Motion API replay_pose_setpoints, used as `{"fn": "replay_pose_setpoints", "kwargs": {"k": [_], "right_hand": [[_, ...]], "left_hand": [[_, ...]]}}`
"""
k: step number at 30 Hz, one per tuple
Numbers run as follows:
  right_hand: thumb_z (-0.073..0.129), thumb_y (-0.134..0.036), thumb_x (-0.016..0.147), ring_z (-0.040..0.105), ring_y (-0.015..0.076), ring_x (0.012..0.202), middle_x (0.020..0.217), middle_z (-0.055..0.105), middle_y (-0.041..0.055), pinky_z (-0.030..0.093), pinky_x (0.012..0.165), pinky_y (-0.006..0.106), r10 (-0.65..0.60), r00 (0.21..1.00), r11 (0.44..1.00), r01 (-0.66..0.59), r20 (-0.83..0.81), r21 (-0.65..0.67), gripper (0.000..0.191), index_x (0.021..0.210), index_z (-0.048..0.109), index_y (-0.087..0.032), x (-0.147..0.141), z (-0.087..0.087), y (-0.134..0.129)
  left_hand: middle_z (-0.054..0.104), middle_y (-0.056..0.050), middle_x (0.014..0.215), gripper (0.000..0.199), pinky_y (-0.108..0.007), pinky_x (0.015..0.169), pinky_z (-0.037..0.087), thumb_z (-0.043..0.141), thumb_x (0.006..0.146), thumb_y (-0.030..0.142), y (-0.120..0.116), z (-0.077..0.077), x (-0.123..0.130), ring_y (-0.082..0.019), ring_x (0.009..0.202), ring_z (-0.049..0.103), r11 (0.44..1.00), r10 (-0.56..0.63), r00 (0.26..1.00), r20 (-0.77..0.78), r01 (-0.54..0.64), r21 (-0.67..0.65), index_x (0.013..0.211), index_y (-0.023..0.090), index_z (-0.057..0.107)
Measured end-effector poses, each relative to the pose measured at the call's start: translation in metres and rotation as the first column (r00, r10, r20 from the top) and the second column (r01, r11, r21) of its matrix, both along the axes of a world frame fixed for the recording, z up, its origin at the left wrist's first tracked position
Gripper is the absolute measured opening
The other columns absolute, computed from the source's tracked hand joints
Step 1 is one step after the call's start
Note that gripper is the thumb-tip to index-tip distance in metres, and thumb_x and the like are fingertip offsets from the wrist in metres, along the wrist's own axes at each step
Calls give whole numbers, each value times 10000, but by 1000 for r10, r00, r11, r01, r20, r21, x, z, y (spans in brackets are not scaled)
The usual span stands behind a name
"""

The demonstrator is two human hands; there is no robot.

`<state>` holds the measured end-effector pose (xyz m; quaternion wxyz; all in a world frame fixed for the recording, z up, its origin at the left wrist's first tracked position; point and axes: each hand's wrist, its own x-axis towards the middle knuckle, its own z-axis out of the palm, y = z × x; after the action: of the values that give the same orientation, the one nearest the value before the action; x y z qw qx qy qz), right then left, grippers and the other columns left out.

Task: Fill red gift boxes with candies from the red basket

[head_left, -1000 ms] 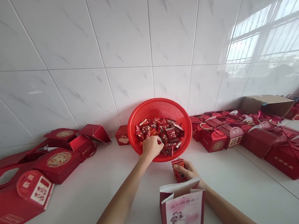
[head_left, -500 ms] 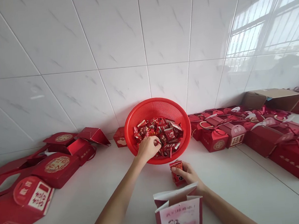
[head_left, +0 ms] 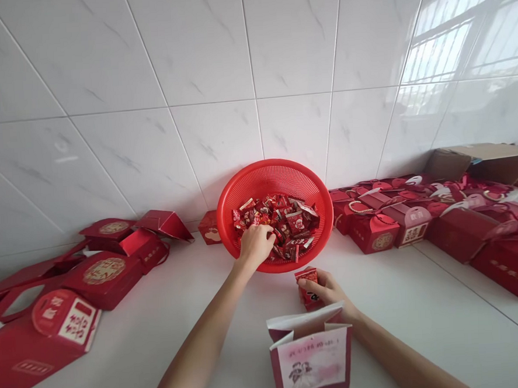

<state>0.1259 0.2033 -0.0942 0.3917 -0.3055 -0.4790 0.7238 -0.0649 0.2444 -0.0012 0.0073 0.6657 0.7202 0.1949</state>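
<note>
My left hand point(head_left: 256, 244) reaches into a red plastic colander point(head_left: 272, 177), its fingers curled down among the small wrapped candies point(head_left: 293, 221). Whatever its fingertips pinch is hidden behind the hand. Just in front of the colander, my right hand point(head_left: 328, 289) grips a red snack packet point(head_left: 308, 287) between thumb and fingers. Below that hand, a dark red paper gift bag point(head_left: 312, 360) stands upright on the white counter with its top open. A printed picture of a couple shows on its pale front.
Red gift boxes point(head_left: 101, 277) lie in a heap at the left. Many more red boxes point(head_left: 375, 232) line the wall at the right, with a cardboard box point(head_left: 487, 161) behind them. A small red box point(head_left: 209, 227) sits left of the colander. White tiles point(head_left: 214, 144) back the counter.
The whole view has tilted down slightly, showing more of the gift bag. My left hand has shifted a little leftward within the colander. My right hand still holds the packet.
</note>
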Motion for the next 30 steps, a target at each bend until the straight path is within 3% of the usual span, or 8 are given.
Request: {"fn": "replay_pose_setpoints", "kwargs": {"k": [5,8,11,17,24,30], "right_hand": [[852,-558,652,514,117,525,584,617,-7,350,520,254,13,1000,1000,-13,-17,-2,471,708,578,-179,0,7,-2],[854,-545,656,517,119,531,586,609,-11,348,522,254,15,1000,1000,-14,-26,6,459,711,585,-176,0,7,-2],[852,-549,655,499,113,515,578,604,-13,342,519,255,11,999,1000,-11,-30,9,461,715,590,-174,0,4,-1],[839,-575,642,462,104,490,549,593,-3,308,503,260,8,1000,1000,-9,18,25,478,667,594,-165,2,4,-1],[846,-536,611,456,100,487,531,573,-14,312,504,258,0,999,1000,-1,33,4,449,646,602,-161,3,9,-4],[848,-512,597,460,103,479,520,566,-19,314,496,255,-3,1000,1000,3,22,-24,428,645,602,-165,3,11,-3]], "left_hand": [[789,-106,1076,259,-397,932,552,605,946,245,3,3,-8,-292,1056,716,972,-8,989,150,-27,234,1144,184,760],[784,-91,1105,215,-387,956,549,606,939,247,7,3,-15,-269,1063,722,917,-97,952,290,-28,399,1092,194,748],[781,-85,1101,195,-359,901,565,607,926,245,9,2,-19,-254,1052,727,887,-165,899,406,-45,460,1080,200,718],[769,-70,1072,164,-310,832,553,549,933,242,5,8,-19,-211,942,722,874,-160,842,516,-123,471,1012,203,688],[651,21,654,165,-257,579,449,553,916,314,2,12,-17,-151,551,571,923,-109,776,622,-154,354,911,207,679],[629,22,649,191,-253,562,433,560,915,359,-1,15,-14,-153,568,561,924,-102,728,678,-183,336,864,221,682]]}}
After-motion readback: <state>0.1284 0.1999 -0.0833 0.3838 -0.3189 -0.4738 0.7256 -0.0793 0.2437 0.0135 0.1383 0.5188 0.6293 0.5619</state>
